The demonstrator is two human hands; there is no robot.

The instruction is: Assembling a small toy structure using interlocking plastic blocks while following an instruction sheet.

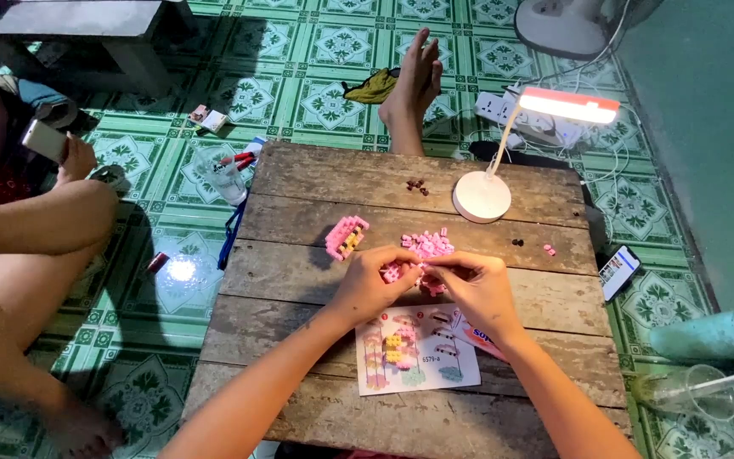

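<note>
The wooden worktop (316,178) was the biggest thing in front of me, rough planks with gaps between them, set on a green patterned tile floor (333,51). Another person sat off to my left with a phone, well apart from my work. A white desk lamp (488,191) stood on the far right of the worktop, lit. Near my edge lay the printed instruction sheet (414,350), flat and partly under my wrists. Beyond my hands sat a part-built pink block model (346,237), and just to its right a loose heap of small pink bricks (429,244).

My left hand (371,285) and my right hand (477,285) met over the middle plank. The fingers of both were pinched together on a tiny cluster of pink bricks (401,272), held just above the wood, between the heap and the sheet. Exactly how many pieces were in that pinch I could not tell.

I judged the risks to be small ones: pressing off-centre could pop a brick loose, and a dropped piece could fall into a plank gap or roll off onto the floor. A few dark studs (418,184) lay scattered near the far edge, and my sleeve or wrist could easily have swept the heap
</note>
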